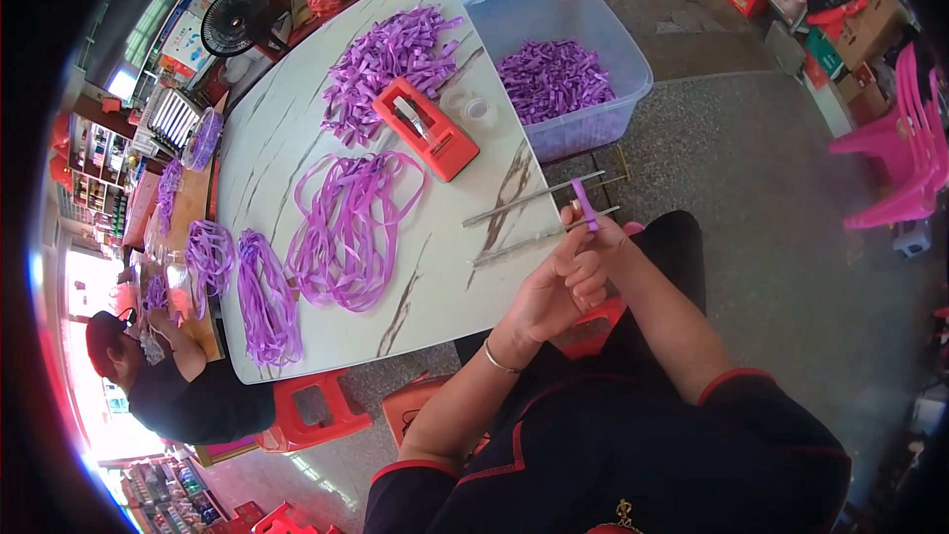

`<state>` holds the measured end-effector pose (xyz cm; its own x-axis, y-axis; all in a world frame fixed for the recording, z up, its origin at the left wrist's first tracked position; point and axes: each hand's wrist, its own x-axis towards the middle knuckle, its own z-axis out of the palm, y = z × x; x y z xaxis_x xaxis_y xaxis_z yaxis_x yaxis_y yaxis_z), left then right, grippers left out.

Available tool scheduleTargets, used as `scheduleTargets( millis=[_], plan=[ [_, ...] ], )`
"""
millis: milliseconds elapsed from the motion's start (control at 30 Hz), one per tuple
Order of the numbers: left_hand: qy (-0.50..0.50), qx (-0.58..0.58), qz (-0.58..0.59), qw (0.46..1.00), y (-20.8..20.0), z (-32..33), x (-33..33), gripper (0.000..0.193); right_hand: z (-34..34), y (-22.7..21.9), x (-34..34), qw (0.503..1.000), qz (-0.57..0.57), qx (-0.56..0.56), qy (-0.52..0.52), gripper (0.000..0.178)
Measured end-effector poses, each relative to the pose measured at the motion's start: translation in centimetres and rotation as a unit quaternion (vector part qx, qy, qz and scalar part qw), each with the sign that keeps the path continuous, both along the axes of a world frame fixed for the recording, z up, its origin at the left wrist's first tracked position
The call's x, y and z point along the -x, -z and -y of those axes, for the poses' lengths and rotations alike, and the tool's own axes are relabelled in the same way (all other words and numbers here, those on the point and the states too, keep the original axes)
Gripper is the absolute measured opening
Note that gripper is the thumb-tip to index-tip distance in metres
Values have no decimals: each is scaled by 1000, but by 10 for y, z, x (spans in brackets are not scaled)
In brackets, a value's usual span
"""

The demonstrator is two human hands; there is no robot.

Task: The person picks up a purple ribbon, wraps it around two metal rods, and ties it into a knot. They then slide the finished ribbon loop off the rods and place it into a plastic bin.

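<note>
Two thin metal rods (524,205) stick out past the table's right edge, side by side. A short purple ribbon (583,202) spans them near their outer ends. My left hand (561,289), a bangle at its wrist, has its lower fingers curled and its fingertips at the ribbon's lower end. Partly behind it, my right hand (610,234) closes around the ribbon, with fingertips showing beside the rods. Just where the fingers pinch is partly hidden. On the table, a red tape dispenser (450,150) stands beside a heap of tied purple ribbons (390,59).
Long purple ribbon loops (346,227) lie on the marble-patterned table (435,287), with more bundles (267,302) at its left edge. A clear plastic bin (583,133) of purple ribbon pieces adjoins the table. Pink chairs (905,153) stand right. Another person (188,386) sits far left.
</note>
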<state>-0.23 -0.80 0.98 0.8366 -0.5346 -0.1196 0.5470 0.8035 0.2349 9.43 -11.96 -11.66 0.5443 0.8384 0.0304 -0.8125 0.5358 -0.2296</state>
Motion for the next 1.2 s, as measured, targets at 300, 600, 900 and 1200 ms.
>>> scheduleTargets(
  millis=[300,600,900,1200],
  plan=[
    [0,31,1,1000,8,-3,2,43,34,-81,-8,903,85,421,22,29],
    [9,42,-3,999,5,-4,1,39,21,-155,21,431,509,707,236,31],
    [-2,20,-7,1000,4,-2,2,43,41,-124,-9,548,463,681,146,21],
    [0,14,-18,1000,3,1,1,48,38,-20,-30,958,70,279,-7,22]
  ],
)
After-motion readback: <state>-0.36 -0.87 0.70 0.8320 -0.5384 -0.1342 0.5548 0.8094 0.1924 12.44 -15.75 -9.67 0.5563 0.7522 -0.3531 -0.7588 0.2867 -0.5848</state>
